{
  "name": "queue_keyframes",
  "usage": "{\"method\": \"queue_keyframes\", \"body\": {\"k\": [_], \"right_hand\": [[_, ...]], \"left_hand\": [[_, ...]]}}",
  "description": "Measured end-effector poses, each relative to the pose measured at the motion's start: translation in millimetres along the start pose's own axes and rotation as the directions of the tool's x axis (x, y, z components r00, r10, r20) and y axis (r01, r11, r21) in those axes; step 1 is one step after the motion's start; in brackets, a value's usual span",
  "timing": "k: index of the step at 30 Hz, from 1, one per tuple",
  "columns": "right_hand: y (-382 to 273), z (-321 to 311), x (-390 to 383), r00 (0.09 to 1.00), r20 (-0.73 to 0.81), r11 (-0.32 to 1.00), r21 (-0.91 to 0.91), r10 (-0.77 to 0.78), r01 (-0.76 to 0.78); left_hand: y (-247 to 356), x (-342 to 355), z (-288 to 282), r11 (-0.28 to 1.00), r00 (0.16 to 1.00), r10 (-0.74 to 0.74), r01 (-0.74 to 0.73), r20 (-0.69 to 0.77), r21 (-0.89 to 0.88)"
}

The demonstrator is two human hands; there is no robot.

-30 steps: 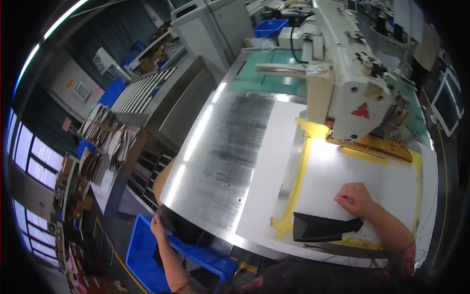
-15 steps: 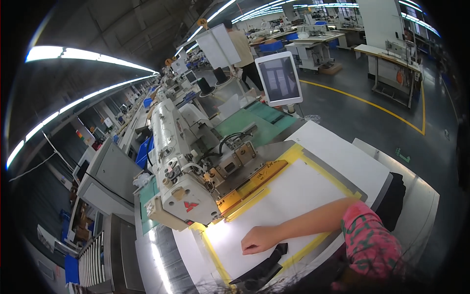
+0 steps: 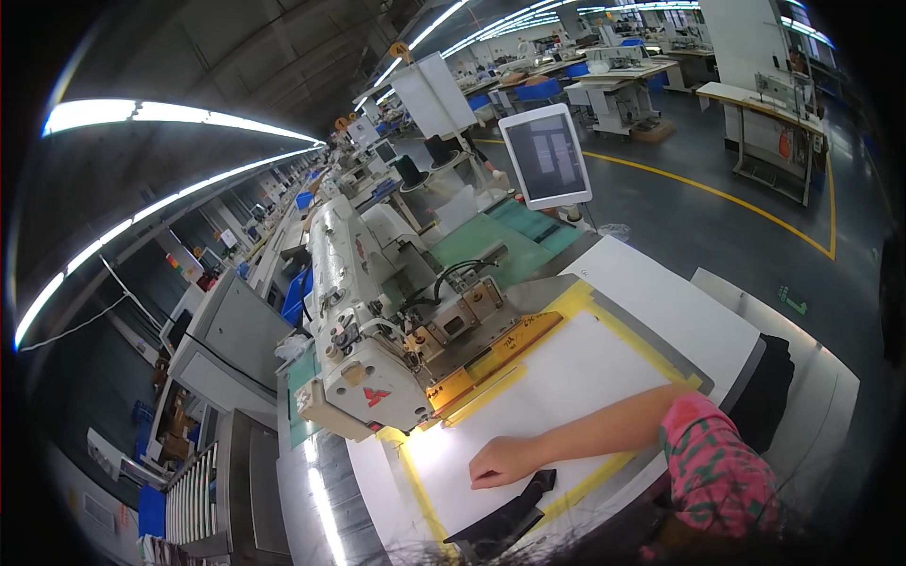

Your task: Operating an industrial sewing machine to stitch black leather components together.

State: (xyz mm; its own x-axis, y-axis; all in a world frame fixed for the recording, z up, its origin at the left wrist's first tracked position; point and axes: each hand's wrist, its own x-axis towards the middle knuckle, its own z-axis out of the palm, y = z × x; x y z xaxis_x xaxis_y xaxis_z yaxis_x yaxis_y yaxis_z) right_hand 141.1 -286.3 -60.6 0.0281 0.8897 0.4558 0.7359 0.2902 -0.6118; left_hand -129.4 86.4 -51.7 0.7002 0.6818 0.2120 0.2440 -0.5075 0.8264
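Note:
My right hand (image 3: 504, 462) rests on the white sheet (image 3: 585, 363), its fingers curled into a loose fist, and nothing shows in it. My bare forearm reaches in from the right, below a pink and green sleeve. Just below the hand lie strips of black fabric (image 3: 510, 521), partly cut off by hair at the lower edge. Yellow tape (image 3: 651, 347) borders the sheet. Beyond the hand stands a large white sewing machine (image 3: 363, 349), with an amber clamp plate (image 3: 491, 358) along its near side and its lamp lighting the sheet. My left hand is out of view.
A white-framed tablet screen (image 3: 545, 156) stands behind the machine, near a green work surface (image 3: 486, 247). Black cloth (image 3: 769, 387) hangs at the table's right side. A grey cabinet (image 3: 226, 330) is on the left. Farther off are other sewing tables (image 3: 764, 113) and a yellow floor line (image 3: 698, 186).
The whole view has shifted slightly, so the scene sits a little lower and to the right. The person in the background is now mostly hidden behind the white board. My right hand keeps its place.

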Motion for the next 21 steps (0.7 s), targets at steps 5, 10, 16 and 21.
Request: {"method": "queue_keyframes", "body": {"k": [5,10,16,21], "right_hand": [[-6.2,-8.8,0.1,0.992,0.088,0.995,0.014,0.095,-0.096],[-7.0,-9.8,0.0,0.982,0.125,0.990,-0.018,0.140,-0.139],[-5.2,-5.0,-2.9,0.994,0.076,0.994,0.068,0.080,-0.086],[-5.2,-9.5,-3.9,0.985,0.123,0.989,0.077,0.119,-0.129]], "left_hand": [[35.5,-37.4,34.4,0.999,0.999,-0.031,0.029,-0.036,-0.035],[88.8,-40.2,83.8,0.996,0.997,-0.033,0.027,-0.069,-0.084],[117.7,-5.6,126.8,0.828,0.869,0.338,-0.458,0.362,0.324],[123.9,21.1,122.6,0.899,0.768,-0.138,-0.168,0.625,0.405]]}}
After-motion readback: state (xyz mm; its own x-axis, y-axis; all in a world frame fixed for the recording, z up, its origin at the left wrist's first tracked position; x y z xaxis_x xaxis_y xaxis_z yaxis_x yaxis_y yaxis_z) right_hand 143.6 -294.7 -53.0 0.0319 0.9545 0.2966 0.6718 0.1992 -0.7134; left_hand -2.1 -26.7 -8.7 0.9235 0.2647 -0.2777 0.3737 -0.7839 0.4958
